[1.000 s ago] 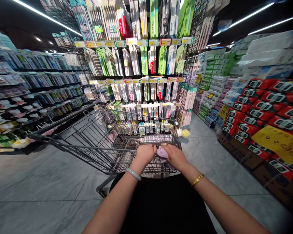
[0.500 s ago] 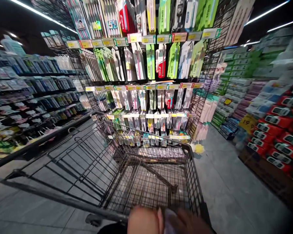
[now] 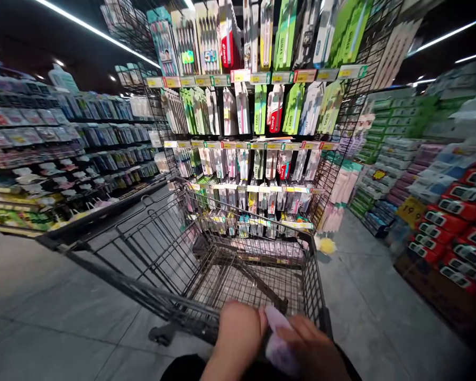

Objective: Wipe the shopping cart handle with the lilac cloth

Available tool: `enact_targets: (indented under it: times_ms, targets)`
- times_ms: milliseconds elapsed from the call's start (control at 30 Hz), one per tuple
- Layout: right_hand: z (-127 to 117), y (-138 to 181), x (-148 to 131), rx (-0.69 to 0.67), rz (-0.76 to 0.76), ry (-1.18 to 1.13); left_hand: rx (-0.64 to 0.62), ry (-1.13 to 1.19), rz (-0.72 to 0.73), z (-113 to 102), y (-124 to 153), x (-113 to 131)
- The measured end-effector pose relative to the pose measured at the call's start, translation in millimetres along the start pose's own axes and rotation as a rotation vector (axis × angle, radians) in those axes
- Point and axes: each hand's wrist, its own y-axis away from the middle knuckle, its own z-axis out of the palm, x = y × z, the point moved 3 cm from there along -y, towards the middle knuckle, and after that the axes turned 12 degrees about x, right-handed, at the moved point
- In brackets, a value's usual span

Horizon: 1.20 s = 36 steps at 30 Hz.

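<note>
At the bottom of the head view my left hand [image 3: 240, 328] is closed in a fist over the near rim of a black wire shopping cart [image 3: 135, 280]. Its fingers are mostly hidden; one fingertip lies against a pale lilac thing [image 3: 281, 352]. My right hand [image 3: 315, 346] is wrapped round that lilac thing, which looks soft or wrapped and is too blurred to name. Both hands are close together at the cart's near side. Bare wire mesh shows in the cart's basket.
Ahead stands a rack of packaged toothbrushes [image 3: 275, 111] with price tags along its rows. Stocked shelves [image 3: 103, 132] line the left side. Stacked red packs [image 3: 446, 217] stand on the right, beside a yellow price sign [image 3: 410, 210]. Grey floor [image 3: 365, 296] runs between.
The view has turned slightly left, so the rack and cart sit further right. Both hands and the lilac thing have come higher into view and show more clearly.
</note>
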Motion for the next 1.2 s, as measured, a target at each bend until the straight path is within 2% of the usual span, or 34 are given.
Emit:
enact_targets:
  times_ms: [167,233,367,467,533,600,700,833,933,1067,1133,1200]
  targets:
    - [-39,1,-25,-0.145,0.004,0.087,0.102,-0.107,0.077,-25,18,7]
    - [-48,9,-31,-0.139,0.024,0.129,0.123,-0.129,0.104,-29,24,8]
    - [-45,29,-37,0.011,-0.033,0.16,0.151,-0.152,0.097,-34,32,14]
    - [-45,29,-29,0.046,-0.083,0.017,0.218,-0.128,0.053,-37,40,31]
    - [-52,23,-18,0.077,-0.036,-0.045,0.268,-0.042,0.043,-34,46,50]
    - [-60,20,-7,0.175,0.069,-0.01,0.31,0.066,0.06,-28,53,71]
    - [-63,27,-6,0.264,0.139,0.027,0.372,0.148,0.075,-19,62,90]
    - [-60,45,-13,0.18,0.04,-0.087,0.387,0.161,0.103,-14,72,89]
    - [-67,41,1,0.128,0.021,-0.076,0.416,0.161,0.105,-16,77,83]
    - [-72,24,16,0.249,0.134,0.09,0.434,0.169,0.091,-19,81,81]
    - [-66,26,7,0.237,0.08,0.073,0.427,0.165,0.085,-18,82,80]
    - [-59,33,-8,0.152,-0.039,0.005,0.417,0.164,0.091,-16,84,78]
